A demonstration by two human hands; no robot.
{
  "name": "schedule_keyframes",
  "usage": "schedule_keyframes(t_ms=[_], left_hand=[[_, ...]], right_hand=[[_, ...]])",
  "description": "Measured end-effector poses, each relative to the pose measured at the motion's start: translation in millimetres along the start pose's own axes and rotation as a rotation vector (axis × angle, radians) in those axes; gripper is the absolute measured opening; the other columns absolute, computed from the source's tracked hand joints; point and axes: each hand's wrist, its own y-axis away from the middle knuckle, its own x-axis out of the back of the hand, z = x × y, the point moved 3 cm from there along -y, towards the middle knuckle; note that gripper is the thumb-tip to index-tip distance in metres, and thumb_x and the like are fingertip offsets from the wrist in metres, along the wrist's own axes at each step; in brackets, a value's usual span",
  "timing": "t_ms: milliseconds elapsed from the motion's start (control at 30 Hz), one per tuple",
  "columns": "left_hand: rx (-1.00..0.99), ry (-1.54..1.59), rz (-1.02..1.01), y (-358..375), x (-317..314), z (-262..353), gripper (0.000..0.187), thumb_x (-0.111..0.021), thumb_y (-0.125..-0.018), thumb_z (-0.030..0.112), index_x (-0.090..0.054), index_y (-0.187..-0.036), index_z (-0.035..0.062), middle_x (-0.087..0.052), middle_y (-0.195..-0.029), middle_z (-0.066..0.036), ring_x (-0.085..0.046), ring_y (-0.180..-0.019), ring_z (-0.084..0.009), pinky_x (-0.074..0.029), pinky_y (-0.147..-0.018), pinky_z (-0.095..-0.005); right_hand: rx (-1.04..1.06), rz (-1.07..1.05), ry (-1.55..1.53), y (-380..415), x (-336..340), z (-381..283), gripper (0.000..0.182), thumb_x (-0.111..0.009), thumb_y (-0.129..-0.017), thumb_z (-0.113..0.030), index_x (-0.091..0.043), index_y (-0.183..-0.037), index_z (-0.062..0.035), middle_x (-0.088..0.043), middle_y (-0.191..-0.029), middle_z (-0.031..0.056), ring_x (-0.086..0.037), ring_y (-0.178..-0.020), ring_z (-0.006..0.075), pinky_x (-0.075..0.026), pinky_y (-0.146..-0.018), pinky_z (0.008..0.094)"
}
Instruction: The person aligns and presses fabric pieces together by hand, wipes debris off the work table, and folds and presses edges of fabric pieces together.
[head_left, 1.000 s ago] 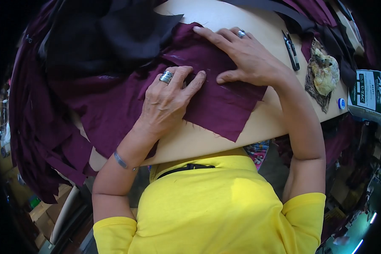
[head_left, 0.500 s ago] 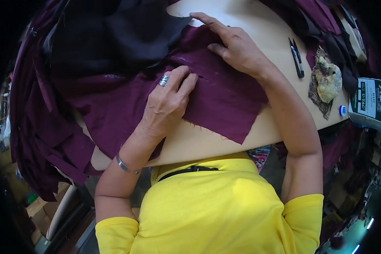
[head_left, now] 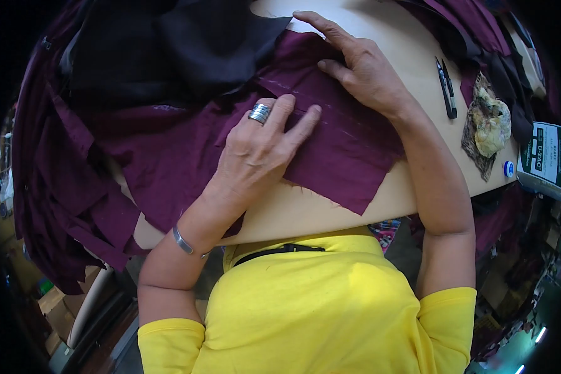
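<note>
A maroon cloth [head_left: 340, 162] with frayed edges and faint pale marks lies across the table, with a black cloth [head_left: 168, 56] over its upper left part. My left hand [head_left: 255, 140], wearing rings and a metal bracelet, rests palm down on the maroon cloth with its fingers apart. Further up and to the right, my right hand [head_left: 368, 75] lies over the same cloth. Its index finger stretches to the pointed corner of the black cloth, and the thumb is held apart over the maroon cloth.
Black-handled thread snips [head_left: 446, 90] lie on the pale tabletop [head_left: 311, 215] at right. Beside them are a yellowish lump on a dark rag [head_left: 489, 128], a blue cap [head_left: 508, 169] and a printed box [head_left: 542, 159]. More maroon cloth [head_left: 50, 206] hangs over the left side.
My left hand has slid slightly right and its fingers have spread from a closer, bent grip. My right hand has shifted slightly right in view, as have the snips and box.
</note>
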Motion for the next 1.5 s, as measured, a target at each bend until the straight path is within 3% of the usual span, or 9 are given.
schedule_keyframes(t_ms=[33,67,367,600,800,1000,1100,1267,1500], left_hand=[[-0.024,-0.020,-0.012,0,0,2,0.041,-0.053,-0.072,0.005,-0.061,-0.111,0.0101,-0.051,-0.101,-0.011,-0.055,-0.086,-0.0215,-0.049,-0.071,-0.0291],[0.042,0.001,-0.040,1,-1,2,0.056,-0.056,-0.068,-0.003,-0.061,-0.117,0.0243,-0.053,-0.107,-0.009,-0.055,-0.087,-0.0228,-0.050,-0.069,-0.0303],[0.101,0.209,0.105,14,-1,-17,0.032,-0.056,-0.070,0.000,-0.060,-0.102,-0.0012,-0.053,-0.101,-0.011,-0.057,-0.092,-0.0254,-0.050,-0.075,-0.0322],[0.126,0.196,0.104,10,-1,-17,0.038,-0.055,-0.070,-0.004,-0.058,-0.108,-0.0001,-0.053,-0.107,-0.013,-0.057,-0.091,-0.0272,-0.049,-0.078,-0.0332],[0.179,0.185,0.046,5,-1,-17,0.050,-0.056,-0.068,-0.009,-0.055,-0.116,0.0033,-0.052,-0.115,-0.012,-0.056,-0.098,-0.0314,-0.049,-0.081,-0.0361],[0.083,0.113,-0.011,4,2,-14,0.048,-0.058,-0.067,-0.006,-0.059,-0.113,0.0052,-0.055,-0.112,-0.010,-0.057,-0.093,-0.0271,-0.050,-0.077,-0.0332],[0.033,0.135,-0.019,2,5,-13,0.046,-0.059,-0.066,-0.006,-0.061,-0.110,0.0067,-0.057,-0.108,-0.009,-0.057,-0.090,-0.0259,-0.051,-0.075,-0.0323],[0.150,0.181,0.179,11,-3,-20,0.032,-0.055,-0.070,-0.001,-0.062,-0.102,0.0012,-0.056,-0.098,-0.010,-0.057,-0.088,-0.0243,-0.050,-0.076,-0.0316],[0.087,0.181,0.180,14,-1,-21,0.027,-0.060,-0.067,-0.007,-0.063,-0.093,-0.0001,-0.058,-0.090,-0.011,-0.060,-0.080,-0.0259,-0.051,-0.070,-0.0332]], right_hand=[[0.017,0.010,0.011,0,-1,1,0.070,-0.059,-0.077,0.004,-0.036,-0.137,-0.0252,-0.063,-0.098,0.0174,-0.060,-0.079,0.0295,-0.046,-0.080,0.0372],[0.034,0.019,0.022,0,-1,1,0.070,-0.059,-0.077,0.003,-0.036,-0.137,-0.0251,-0.063,-0.098,0.0174,-0.060,-0.079,0.0299,-0.046,-0.080,0.0373],[0.041,0.023,0.094,-10,-2,-1,0.069,-0.059,-0.078,0.001,-0.035,-0.137,-0.0248,-0.061,-0.103,0.0195,-0.060,-0.086,0.0312,-0.046,-0.085,0.0393],[-0.114,-0.036,0.150,-15,-9,-2,0.069,-0.059,-0.079,0.000,-0.035,-0.138,-0.0271,-0.062,-0.095,0.0179,-0.060,-0.077,0.0263,-0.048,-0.078,0.0371],[0.111,0.098,0.112,-13,-12,2,0.068,-0.058,-0.079,0.002,-0.037,-0.137,-0.0274,-0.062,-0.083,0.0132,-0.056,-0.065,0.0229,-0.047,-0.070,0.0360],[-0.127,-0.042,0.103,-14,-8,-2,0.065,-0.058,-0.078,0.002,-0.041,-0.134,-0.0259,-0.064,-0.096,0.0139,-0.059,-0.072,0.0257,-0.047,-0.074,0.0363],[0.110,0.068,0.104,-14,-11,2,0.064,-0.058,-0.078,0.002,-0.042,-0.134,-0.0257,-0.064,-0.098,0.0129,-0.060,-0.075,0.0278,-0.047,-0.075,0.0359],[0.018,0.018,0.099,-12,-9,1,0.064,-0.060,-0.077,0.001,-0.042,-0.134,-0.0236,-0.064,-0.103,0.0128,-0.062,-0.082,0.0276,-0.047,-0.078,0.0346],[-0.069,0.078,-0.077,-13,-12,-3,0.062,-0.059,-0.079,0.001,-0.041,-0.135,-0.0206,-0.062,-0.108,0.0125,-0.060,-0.095,0.0224,-0.044,-0.089,0.0328]])
